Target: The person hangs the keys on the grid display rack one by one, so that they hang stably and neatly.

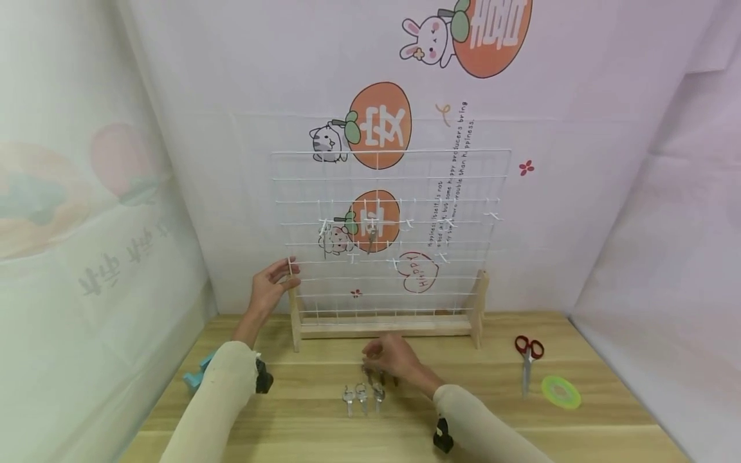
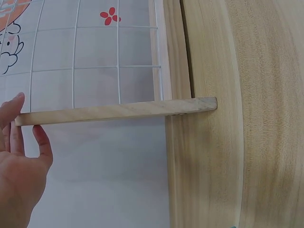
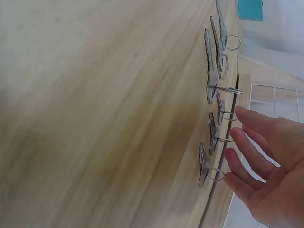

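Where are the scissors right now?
In the head view, the red-handled scissors lie on the right side of the table, just left of the yellow-green disc.

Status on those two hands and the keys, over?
Left hand pinching wooden upright. Right hand beside keys, fingers loose, contact unclear. Six keys lying on table. Scissors off right, not in the way.

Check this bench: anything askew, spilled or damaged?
Only the backdrop looks odd: its printed animals and lettering lie sideways behind the rack. I see no spill or damage; the keys lie on the table.
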### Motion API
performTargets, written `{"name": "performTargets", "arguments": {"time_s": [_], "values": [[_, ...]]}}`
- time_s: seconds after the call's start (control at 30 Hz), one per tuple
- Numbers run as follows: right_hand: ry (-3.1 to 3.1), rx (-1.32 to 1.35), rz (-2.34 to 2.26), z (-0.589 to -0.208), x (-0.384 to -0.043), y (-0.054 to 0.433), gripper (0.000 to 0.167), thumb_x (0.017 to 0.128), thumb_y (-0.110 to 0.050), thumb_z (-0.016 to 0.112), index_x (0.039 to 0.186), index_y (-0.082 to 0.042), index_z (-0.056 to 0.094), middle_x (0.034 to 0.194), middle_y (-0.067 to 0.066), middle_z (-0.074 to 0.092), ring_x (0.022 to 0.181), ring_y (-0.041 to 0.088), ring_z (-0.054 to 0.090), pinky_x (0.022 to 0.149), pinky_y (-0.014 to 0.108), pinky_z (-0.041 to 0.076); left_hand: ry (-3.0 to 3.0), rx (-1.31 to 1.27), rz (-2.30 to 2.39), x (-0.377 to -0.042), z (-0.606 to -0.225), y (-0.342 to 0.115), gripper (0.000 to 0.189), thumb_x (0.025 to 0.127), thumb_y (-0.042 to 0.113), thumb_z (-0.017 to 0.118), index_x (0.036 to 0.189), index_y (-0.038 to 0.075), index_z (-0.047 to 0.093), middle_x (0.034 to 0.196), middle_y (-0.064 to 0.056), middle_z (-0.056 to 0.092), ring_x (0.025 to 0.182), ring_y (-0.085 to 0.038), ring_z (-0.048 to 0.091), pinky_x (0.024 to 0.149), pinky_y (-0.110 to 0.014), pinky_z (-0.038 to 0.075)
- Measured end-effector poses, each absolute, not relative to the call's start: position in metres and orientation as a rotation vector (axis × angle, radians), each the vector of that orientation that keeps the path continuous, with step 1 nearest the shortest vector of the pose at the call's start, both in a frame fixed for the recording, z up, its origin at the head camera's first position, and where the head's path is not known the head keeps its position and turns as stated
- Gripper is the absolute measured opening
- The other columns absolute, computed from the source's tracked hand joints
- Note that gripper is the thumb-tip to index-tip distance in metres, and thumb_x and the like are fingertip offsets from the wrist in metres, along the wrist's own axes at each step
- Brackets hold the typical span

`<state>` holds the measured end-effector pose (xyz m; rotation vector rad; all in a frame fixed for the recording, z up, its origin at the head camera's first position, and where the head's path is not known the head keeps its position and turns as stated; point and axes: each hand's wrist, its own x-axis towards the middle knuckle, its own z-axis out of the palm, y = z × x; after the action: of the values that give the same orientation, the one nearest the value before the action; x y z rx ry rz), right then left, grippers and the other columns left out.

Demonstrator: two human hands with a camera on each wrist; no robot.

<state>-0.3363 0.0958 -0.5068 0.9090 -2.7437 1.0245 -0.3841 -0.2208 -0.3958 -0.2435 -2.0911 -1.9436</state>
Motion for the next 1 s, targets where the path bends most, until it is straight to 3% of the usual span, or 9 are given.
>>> {"name": "performTargets", "arguments": {"time_s": [0.23, 0.43, 0.8, 1.0], "values": [[-2.783, 0.857, 0.963, -0.513, -0.335, 0.094, 0.014, 0.085, -0.010, 0.086, 0.098, -0.006, 0.080, 0.087, 0.003, 0.079, 0.076, 0.010, 0.072, 0.069, 0.025, 0.061, -2.097, -0.222, -1.911, -0.392, -0.405, -0.220, 0.054, 0.092, -0.009, 0.073, 0.144, 0.002, 0.059, 0.137, -0.027, 0.063, 0.131, -0.036, 0.060, 0.095, -0.018, 0.057], [-2.765, 0.877, 0.938, -0.509, -0.334, 0.093, 0.009, 0.089, -0.003, 0.081, 0.098, -0.005, 0.081, 0.086, 0.003, 0.079, 0.075, 0.010, 0.072, 0.066, 0.023, 0.060, -2.096, -0.218, -1.946, -0.384, -0.396, -0.219, 0.055, 0.092, -0.011, 0.071, 0.144, -0.003, 0.057, 0.140, -0.032, 0.059, 0.134, -0.041, 0.056, 0.096, -0.023, 0.058], [-2.664, 1.013, 0.992, -0.479, -0.324, 0.106, 0.015, 0.096, 0.001, 0.071, 0.109, 0.000, 0.078, 0.098, 0.010, 0.078, 0.084, 0.019, 0.073, 0.066, 0.022, 0.059, -2.086, -0.207, -1.974, -0.368, -0.381, -0.213, 0.056, 0.090, -0.013, 0.073, 0.143, -0.005, 0.057, 0.139, -0.034, 0.058, 0.133, -0.042, 0.057, 0.095, -0.024, 0.059], [-2.557, 1.073, 0.954, -0.455, -0.322, 0.114, 0.015, 0.094, 0.002, 0.074, 0.107, -0.004, 0.079, 0.097, 0.009, 0.079, 0.084, 0.020, 0.074, 0.074, 0.034, 0.065, -2.099, -0.213, -1.951, -0.371, -0.384, -0.214, 0.056, 0.090, -0.013, 0.072, 0.143, -0.006, 0.056, 0.140, -0.035, 0.057, 0.133, -0.044, 0.056, 0.099, -0.030, 0.058]]}}
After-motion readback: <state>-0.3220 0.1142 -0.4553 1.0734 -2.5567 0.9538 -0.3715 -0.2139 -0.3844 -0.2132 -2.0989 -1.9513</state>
